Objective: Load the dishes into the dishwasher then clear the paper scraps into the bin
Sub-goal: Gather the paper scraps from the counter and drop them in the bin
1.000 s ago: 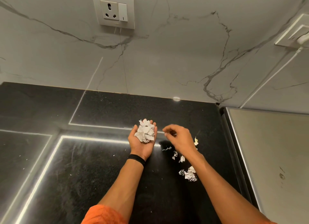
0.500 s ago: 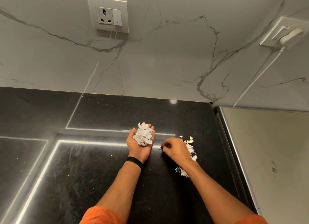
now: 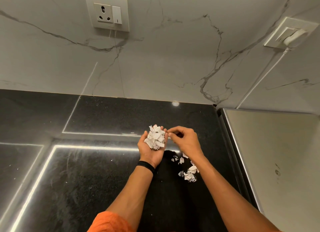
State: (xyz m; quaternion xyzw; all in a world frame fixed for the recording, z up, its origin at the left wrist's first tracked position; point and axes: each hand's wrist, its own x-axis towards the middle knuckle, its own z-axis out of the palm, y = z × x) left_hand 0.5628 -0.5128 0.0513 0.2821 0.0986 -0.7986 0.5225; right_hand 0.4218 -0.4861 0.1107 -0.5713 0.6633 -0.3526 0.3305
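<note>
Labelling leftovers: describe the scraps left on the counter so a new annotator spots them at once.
Start at the black countertop, near its right edge beside the grey panel. Just left of the right forearm lies a scatter of torn white paper scraps. Unlike the heap cupped in the left hand, these lie loose on the stone.

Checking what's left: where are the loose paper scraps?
Head view, right of centre: loose paper scraps lie on the countertop, beside the right forearm, below the left hand.
</note>
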